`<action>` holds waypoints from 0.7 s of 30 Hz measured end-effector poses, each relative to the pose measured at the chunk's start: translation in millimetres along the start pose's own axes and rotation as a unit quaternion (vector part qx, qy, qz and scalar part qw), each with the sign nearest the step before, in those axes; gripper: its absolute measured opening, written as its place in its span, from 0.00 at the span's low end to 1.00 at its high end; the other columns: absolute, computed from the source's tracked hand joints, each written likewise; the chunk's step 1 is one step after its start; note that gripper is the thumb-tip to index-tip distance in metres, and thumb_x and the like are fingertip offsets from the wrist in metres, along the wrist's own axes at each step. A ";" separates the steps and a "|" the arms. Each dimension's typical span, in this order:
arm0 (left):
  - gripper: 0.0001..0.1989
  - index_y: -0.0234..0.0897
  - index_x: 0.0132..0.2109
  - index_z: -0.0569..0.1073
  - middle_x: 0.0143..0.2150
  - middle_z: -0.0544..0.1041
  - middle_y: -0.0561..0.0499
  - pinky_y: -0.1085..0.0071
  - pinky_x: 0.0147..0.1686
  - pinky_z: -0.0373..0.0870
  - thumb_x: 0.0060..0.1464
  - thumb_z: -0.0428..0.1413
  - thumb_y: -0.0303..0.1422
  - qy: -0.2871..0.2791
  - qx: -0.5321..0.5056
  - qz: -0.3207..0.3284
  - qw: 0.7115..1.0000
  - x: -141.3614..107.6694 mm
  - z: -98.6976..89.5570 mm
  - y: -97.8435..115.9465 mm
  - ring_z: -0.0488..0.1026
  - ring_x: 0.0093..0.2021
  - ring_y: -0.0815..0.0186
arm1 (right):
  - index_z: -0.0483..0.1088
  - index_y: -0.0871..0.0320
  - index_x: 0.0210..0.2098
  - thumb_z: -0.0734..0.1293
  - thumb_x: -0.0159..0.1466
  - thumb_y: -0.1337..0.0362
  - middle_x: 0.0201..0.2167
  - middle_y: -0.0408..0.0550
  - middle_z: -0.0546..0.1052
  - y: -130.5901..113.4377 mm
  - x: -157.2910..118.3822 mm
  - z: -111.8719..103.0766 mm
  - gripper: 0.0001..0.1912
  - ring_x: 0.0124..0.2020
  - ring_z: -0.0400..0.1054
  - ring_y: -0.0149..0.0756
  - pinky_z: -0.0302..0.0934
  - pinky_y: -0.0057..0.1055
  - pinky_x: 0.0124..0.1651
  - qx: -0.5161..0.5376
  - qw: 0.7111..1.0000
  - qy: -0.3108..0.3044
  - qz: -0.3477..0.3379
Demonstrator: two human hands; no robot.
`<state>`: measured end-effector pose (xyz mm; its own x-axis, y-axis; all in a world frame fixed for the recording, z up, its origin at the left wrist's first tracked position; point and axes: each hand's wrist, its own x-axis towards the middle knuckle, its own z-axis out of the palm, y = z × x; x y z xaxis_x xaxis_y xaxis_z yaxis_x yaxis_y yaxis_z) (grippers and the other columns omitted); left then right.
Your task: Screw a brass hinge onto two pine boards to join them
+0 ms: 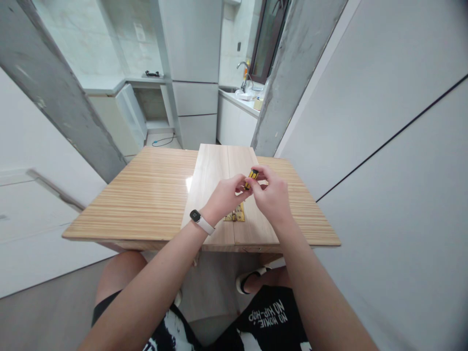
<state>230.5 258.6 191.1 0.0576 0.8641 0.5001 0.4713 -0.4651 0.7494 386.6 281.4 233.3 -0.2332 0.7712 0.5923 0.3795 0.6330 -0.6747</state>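
Observation:
Above the pale boards, my left hand [230, 191] and my right hand [269, 191] meet at a small yellow-and-black block-like object [251, 179]. The fingers of both hands are closed on it, and it is held tilted. What exactly it is I cannot make out. Below the hands, a brass-coloured hinge [239, 213] lies across the seam between the two light wooden boards [212, 168]. My left hand and wrist cover part of the hinge.
The boards lie on a striped wooden table [157, 195], whose near edge is just above my knees. A white panel wall [395, 195] rises at the right. Beyond the table stand a tall fridge-like cabinet [193, 97] and a sink tap [243, 73].

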 end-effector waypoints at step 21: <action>0.08 0.39 0.50 0.78 0.46 0.84 0.49 0.68 0.43 0.80 0.67 0.56 0.29 -0.037 -0.045 0.031 0.998 0.0 -5.0 -0.2 0.81 0.43 0.63 | 0.75 0.52 0.46 0.69 0.65 0.62 0.39 0.48 0.81 1.5 3.5 3.7 0.09 0.41 0.78 0.43 0.75 0.38 0.42 0.009 1.000 -0.008 0.010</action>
<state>226.1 257.7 193.1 0.1507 0.8440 0.5147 0.3849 -0.5297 0.7558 383.0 285.3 232.7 -0.2389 0.7851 0.5714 0.3676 0.6178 -0.6951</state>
